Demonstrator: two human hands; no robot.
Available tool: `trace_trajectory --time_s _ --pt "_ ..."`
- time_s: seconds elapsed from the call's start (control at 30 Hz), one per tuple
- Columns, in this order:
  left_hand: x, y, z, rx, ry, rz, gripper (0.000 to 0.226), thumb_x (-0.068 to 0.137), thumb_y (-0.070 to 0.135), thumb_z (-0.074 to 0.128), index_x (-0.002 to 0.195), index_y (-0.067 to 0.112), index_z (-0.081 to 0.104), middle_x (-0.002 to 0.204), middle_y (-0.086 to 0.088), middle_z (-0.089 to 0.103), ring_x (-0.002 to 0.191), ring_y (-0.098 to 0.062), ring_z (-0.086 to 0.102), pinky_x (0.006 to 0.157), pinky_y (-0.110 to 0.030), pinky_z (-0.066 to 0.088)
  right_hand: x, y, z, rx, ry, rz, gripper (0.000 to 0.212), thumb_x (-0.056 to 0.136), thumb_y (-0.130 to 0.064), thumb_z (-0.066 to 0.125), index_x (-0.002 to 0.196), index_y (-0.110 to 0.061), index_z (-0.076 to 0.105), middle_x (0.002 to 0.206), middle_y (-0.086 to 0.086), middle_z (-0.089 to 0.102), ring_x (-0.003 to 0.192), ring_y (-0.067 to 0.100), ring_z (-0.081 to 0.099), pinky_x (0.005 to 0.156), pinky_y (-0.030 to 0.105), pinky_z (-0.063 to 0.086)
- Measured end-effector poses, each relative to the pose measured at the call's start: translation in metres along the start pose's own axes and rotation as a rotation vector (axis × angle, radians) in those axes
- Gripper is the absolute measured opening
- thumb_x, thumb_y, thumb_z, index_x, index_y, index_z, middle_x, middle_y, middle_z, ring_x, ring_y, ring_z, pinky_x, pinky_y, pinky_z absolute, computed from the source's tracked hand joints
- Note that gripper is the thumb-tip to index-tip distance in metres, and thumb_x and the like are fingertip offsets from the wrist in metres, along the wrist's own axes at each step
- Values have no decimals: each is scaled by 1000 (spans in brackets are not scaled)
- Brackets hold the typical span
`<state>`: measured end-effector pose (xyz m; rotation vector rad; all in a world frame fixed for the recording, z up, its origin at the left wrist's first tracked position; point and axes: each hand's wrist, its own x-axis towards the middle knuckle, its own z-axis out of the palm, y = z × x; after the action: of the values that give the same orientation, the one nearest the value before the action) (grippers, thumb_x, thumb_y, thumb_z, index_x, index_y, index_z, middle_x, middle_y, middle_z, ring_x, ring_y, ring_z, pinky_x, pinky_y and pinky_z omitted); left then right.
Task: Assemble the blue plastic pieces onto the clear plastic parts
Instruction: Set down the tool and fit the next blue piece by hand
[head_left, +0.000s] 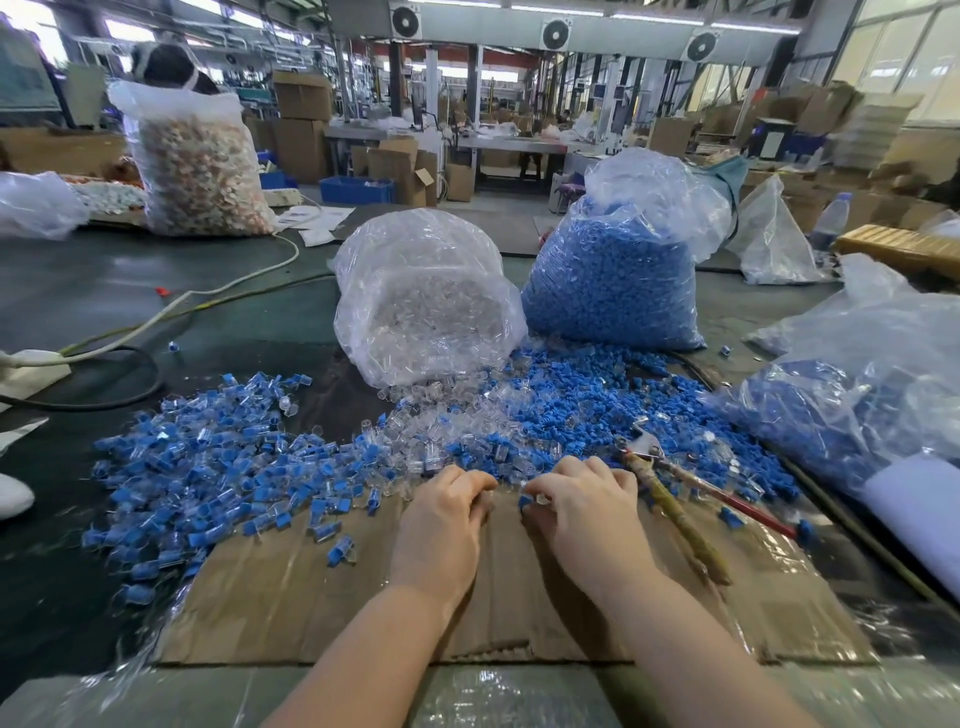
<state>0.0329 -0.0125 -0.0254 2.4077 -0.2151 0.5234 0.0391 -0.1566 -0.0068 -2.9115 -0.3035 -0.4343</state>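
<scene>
My left hand (447, 512) lies knuckles-up on the cardboard sheet (322, 597), fingers curled; what it holds is hidden. My right hand (582, 512) pinches a small blue piece (524, 501) with a clear part (541, 499) at its fingertips. Loose clear parts (441, 421) and loose blue pieces (597, 395) are heaped just beyond both hands. A wide pile of assembled blue-and-clear pieces (208, 457) spreads to the left.
A clear bag of clear parts (426, 296) and a bag of blue pieces (618, 275) stand behind the heaps. Pliers with worn handles (670, 483) lie to the right of my right hand. More bags (852, 405) sit at right; cables (156, 317) cross the left side.
</scene>
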Motion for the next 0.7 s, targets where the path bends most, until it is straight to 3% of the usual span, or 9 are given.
trace_trajectory --time_s 0.1,0.23,0.47,0.57,0.63,0.7 --pt "0 1 -1 1 -17 16 20 89 16 60 106 21 67 96 8 59 90 -8 53 83 -20 42 1 -5 3 -55 -12 15 26 95 -26 39 110 -35 58 106 -11 54 103 16 43 83 35 17" --pt "-1 1 -3 -21 -10 36 15 86 16 63 100 18 68 90 12 55 84 -4 51 79 -13 38 0 -9 5 -62 3 22 18 93 -23 40 97 -30 56 100 -10 56 100 17 43 85 34 21" --pt "-2 1 -4 -53 -3 12 21 89 15 59 108 21 64 96 10 58 84 -3 51 79 -11 37 -4 -14 10 -47 45 63 17 94 -18 40 101 -27 53 103 -8 56 102 19 44 88 34 25" --pt "-1 0 -5 -54 -21 -2 27 91 16 56 116 23 63 93 11 54 84 -4 50 77 -11 35 -9 -19 10 -45 100 91 16 88 -11 52 93 -22 62 92 -3 62 93 24 53 84 38 34" --pt "-1 -1 -5 -66 -24 -10 23 91 16 57 111 22 66 90 12 52 82 -4 49 75 -9 33 -11 -20 12 -33 154 111 13 82 -9 61 84 -20 65 82 -2 64 84 25 56 78 39 38" --pt "-1 -1 -6 -88 -17 -22 18 89 16 59 104 22 68 88 13 53 79 -2 47 72 -5 32 -12 -19 13 -31 148 118 14 83 -9 59 88 -21 65 84 -3 65 87 25 55 80 40 36"
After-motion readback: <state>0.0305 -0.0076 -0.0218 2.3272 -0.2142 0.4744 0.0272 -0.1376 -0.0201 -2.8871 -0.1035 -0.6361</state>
